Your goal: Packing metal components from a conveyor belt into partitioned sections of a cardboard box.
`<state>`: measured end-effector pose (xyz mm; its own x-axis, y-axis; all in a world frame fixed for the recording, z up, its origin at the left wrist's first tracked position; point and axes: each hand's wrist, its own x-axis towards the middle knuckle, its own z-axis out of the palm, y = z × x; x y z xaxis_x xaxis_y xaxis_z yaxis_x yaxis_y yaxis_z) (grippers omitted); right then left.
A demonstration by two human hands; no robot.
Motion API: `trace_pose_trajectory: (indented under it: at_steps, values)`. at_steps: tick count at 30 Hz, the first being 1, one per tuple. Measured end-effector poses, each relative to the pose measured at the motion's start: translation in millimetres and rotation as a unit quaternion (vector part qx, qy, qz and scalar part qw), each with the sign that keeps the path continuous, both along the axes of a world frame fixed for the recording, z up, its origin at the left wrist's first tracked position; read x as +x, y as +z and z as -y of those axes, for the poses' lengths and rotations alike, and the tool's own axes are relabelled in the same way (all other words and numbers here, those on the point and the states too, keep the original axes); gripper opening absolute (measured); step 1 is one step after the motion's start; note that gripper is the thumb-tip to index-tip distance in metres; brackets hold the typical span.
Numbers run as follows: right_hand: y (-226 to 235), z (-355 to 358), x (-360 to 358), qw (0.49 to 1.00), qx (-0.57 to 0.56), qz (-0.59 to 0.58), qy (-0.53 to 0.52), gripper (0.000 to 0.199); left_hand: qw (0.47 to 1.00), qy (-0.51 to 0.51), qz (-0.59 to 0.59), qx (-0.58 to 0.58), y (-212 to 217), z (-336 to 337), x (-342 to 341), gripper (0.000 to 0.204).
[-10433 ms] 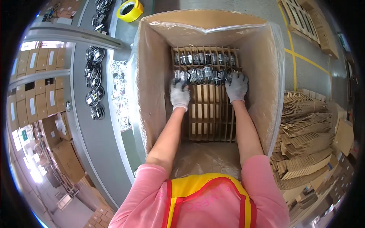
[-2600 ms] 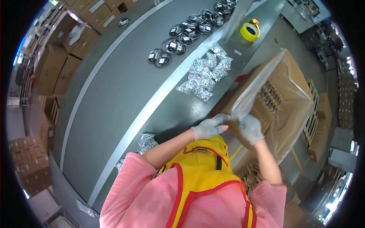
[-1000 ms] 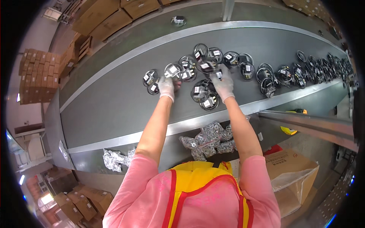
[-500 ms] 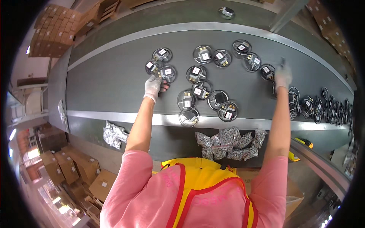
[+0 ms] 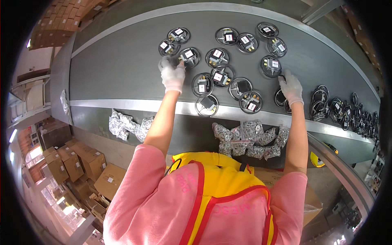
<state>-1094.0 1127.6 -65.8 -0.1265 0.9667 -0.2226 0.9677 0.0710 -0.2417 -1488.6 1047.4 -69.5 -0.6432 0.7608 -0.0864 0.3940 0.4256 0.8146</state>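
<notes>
Small boxy thermostats (image 5: pixel 217 76) with coiled black tubes lie across a dark grey belt surface. At the left, my gloved left hand (image 5: pixel 172 75) is open, its fingers slightly blurred and apart. Its thumb touches the lower edge of one thermostat (image 5: pixel 189 56). My gloved right hand (image 5: pixel 291 86) is at the lower right edge of another thermostat (image 5: pixel 270 65). Its fingers look closed on that coil's rim, though the tips are partly hidden. Part of a further coil (image 5: pixel 280 98) shows beside this hand, near the belt's front edge.
More coiled thermostats (image 5: pixel 347 112) crowd together at the right. Clear bags of metal rings (image 5: pixel 249 136) lie below the front rail (image 5: pixel 147 105). Another pile of bags (image 5: pixel 120 124) is at the left. Cartons (image 5: pixel 73 163) stand lower left, and a metal post (image 5: pixel 320 11) rises at the far right.
My right hand has moved left, and the thermostat by it now lies farther left. My left hand has shifted slightly, nudging its thermostat right. The whole view has tilted, so the belt sits higher.
</notes>
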Motion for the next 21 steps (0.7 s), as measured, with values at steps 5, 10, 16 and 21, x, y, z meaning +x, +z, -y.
trace_pose_trajectory:
  at_steps: [5,10,16,21]
  values:
    - [27.9,35.2,26.5,0.998,-0.015,-0.057,0.002,0.040,0.936,-0.305,-0.172,0.034,7.7,50.5,18.9,0.059]
    - [28.2,46.9,42.8,0.988,-0.060,-0.136,0.040,0.035,0.922,-0.340,-0.183,0.028,-6.4,67.7,22.7,0.073]
    - [59.1,48.6,10.3,0.954,0.294,-0.066,-0.003,0.024,0.927,-0.167,-0.332,0.045,-11.6,59.5,8.6,0.066]
    - [41.3,79.7,-74.7,0.976,0.163,-0.038,0.138,0.042,0.941,-0.192,-0.276,0.038,-4.9,85.5,12.6,0.042]
